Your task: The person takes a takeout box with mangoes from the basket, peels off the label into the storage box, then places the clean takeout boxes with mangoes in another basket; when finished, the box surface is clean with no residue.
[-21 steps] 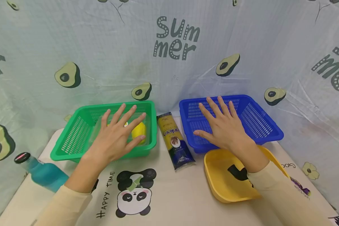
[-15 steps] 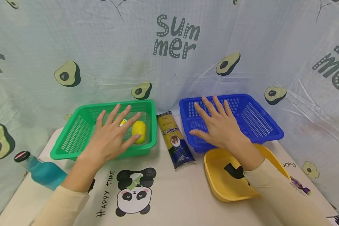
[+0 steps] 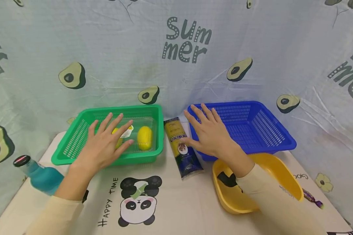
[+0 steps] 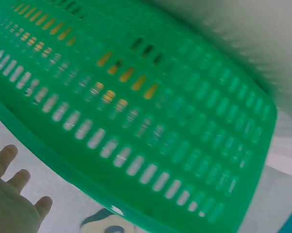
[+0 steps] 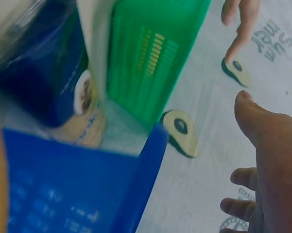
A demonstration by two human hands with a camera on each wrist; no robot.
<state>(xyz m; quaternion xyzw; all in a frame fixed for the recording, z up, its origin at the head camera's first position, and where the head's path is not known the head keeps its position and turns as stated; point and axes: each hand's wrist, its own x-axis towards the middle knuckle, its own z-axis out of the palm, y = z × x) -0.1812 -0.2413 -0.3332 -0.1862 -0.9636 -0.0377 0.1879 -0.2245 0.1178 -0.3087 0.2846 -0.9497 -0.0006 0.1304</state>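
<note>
- Left hand is hovering near the green basket, left of middle, fingers spread, holding nothing
- Right hand is hovering near the blue basket, right of middle, fingers spread, holding nothing

Soft, even light fills the head view, with faint shadows on the table and wide-angle stretch toward the edges; both wrist views look dimmer, the green basket blurred.
</note>
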